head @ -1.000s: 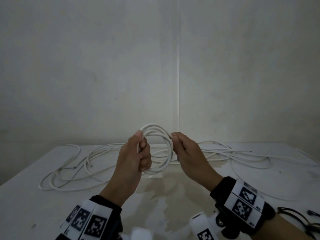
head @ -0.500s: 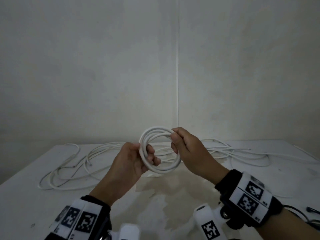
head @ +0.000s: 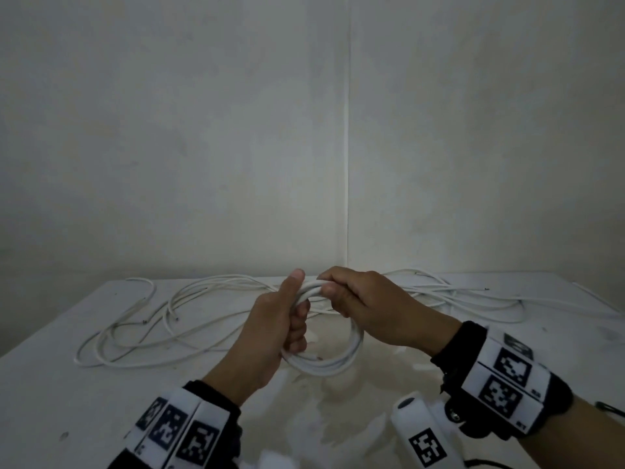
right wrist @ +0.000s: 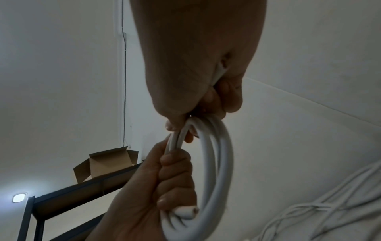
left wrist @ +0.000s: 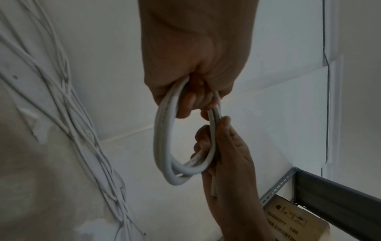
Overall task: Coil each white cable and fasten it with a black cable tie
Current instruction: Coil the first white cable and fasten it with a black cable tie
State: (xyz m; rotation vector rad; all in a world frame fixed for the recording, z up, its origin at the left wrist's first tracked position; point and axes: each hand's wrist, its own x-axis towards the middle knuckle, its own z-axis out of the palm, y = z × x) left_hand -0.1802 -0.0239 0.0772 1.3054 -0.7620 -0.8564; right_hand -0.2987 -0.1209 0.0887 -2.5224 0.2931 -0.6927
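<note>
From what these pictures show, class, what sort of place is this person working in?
Probably a storeroom or plain workroom: bare white walls, a metal shelving rack bearing an open cardboard box, and loose white cables spread over a white table.

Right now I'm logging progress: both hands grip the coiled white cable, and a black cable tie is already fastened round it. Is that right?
Not quite. Both the left hand and the right hand grip the coiled white cable, but no cable tie shows on it. The left wrist view shows the loops bare.

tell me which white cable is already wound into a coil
The coiled cable, gripped by both the left hand and the right hand above the table. The loose cables sprawl unwound on the tabletop behind.
</note>
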